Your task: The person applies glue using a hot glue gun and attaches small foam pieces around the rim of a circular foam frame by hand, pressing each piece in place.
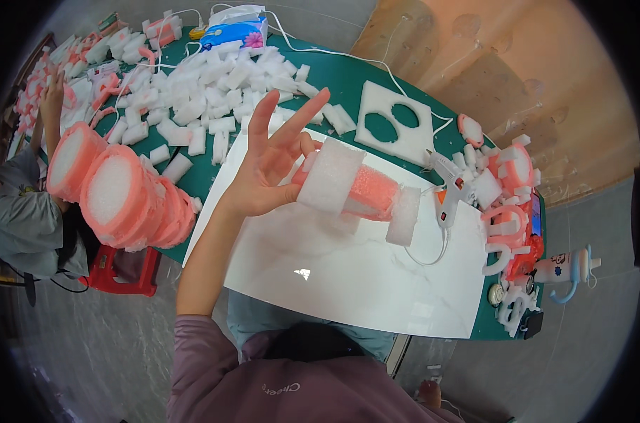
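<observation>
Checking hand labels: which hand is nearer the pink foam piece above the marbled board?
Left. The left hand holds the pink foam piece by one end; the right isn't visible.

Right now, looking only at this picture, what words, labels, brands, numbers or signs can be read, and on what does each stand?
Mauve shirt: pale lettering on it, wording not copied here.
Blue-and-white pack: any print too blurred to read.
Pale bottle: dark marks, too small to read.
Foam piece in the left hand: no lettering visible.

A red plastic stool (106, 271) (partly hidden) stands on grey floor (122, 335) near the green table (327, 63).
</observation>
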`<action>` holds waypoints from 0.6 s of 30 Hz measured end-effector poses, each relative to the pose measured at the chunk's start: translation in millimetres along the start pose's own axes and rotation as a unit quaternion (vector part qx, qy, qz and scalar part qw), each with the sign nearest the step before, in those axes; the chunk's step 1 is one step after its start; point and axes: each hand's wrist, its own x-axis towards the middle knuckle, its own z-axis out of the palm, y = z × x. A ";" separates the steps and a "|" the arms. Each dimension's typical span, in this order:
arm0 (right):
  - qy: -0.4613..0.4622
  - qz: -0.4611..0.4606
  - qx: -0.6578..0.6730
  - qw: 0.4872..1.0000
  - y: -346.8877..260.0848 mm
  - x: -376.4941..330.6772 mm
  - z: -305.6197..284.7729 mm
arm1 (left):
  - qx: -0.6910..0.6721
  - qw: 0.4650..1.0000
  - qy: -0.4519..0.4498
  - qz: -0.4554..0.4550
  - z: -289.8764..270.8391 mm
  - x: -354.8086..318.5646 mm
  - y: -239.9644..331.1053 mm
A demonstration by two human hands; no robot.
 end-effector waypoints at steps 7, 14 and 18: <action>-0.121 0.167 -0.334 0.920 -100.7 -31.3 86.0 | -0.058 0.998 0.024 -0.014 1.1 0.2 7.4; -0.257 0.006 -0.828 0.498 -115.2 -28.4 122.7 | -0.054 0.998 0.015 -0.003 -1.6 -1.0 3.5; -0.311 0.142 -0.641 0.688 -202.5 -132.6 235.6 | -0.037 0.999 0.031 -0.004 3.3 6.8 -4.6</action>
